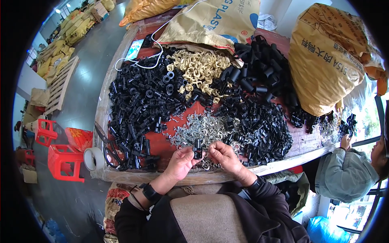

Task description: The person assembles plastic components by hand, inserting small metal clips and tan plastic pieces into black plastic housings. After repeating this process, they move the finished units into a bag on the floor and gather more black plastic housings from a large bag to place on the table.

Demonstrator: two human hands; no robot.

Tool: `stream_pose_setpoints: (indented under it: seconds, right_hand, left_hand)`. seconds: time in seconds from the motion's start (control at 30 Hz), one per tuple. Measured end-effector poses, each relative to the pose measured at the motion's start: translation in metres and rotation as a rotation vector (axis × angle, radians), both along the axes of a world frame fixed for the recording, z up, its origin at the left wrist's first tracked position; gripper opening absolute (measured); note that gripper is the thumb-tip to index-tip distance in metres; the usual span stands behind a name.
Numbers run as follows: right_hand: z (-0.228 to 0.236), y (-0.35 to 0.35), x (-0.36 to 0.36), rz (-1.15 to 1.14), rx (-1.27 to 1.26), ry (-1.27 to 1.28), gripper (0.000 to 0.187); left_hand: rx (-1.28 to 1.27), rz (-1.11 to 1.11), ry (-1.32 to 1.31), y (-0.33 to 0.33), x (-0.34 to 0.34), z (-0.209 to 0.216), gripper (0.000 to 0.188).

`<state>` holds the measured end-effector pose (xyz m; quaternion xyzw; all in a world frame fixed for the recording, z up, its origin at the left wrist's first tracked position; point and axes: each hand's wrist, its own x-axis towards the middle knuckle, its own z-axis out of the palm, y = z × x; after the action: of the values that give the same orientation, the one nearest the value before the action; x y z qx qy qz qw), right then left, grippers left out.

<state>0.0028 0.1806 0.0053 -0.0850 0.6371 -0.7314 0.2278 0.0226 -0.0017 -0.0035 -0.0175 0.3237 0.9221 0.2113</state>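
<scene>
My left hand (181,163) pinches a small black plastic fitting (197,149) upright at the table's near edge. Just to its right, my right hand (226,158) has thumb and forefinger pressed together; whatever is between them is too small to make out. Beyond both hands spreads a heap of small bent silver metal clips (198,126). Black plastic fittings (139,107) are piled on the left, and small black clip-like parts (265,135) on the right. Farther back lie tan ring-shaped pieces (204,67) beside black cylindrical tubes (265,69).
The red table (162,141) has a wooden rim. Scissors (104,139) and a tape roll (94,158) sit at its left edge. Large tan sacks (324,60) stand behind and right. A white cable (160,44) crosses the back. A co-worker (348,170) sits at right; red stools (65,162) stand left.
</scene>
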Motion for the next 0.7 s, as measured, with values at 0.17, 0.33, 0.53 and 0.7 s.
stream_pose_setpoints:
  seconds: [0.17, 0.33, 0.53, 0.7]
  right_hand:
    - [0.011, -0.006, 0.0, 0.034, -0.009, 0.073, 0.012]
    - [0.005, -0.006, -0.001, 0.081, -0.02, 0.106, 0.012]
    - [0.002, -0.003, -0.001, -0.038, 0.139, 0.318, 0.009]
    - [0.021, -0.011, 0.0, -0.089, 0.373, 0.823, 0.007]
  left_hand:
    - [0.052, -0.051, -0.055, -0.002, 0.002, -0.004, 0.018]
    - [0.06, -0.076, -0.116, -0.002, 0.001, -0.002, 0.016]
    - [0.051, -0.106, -0.213, -0.003, -0.003, 0.001, 0.017]
    - [0.01, -0.115, -0.213, -0.001, 0.002, 0.0, 0.019]
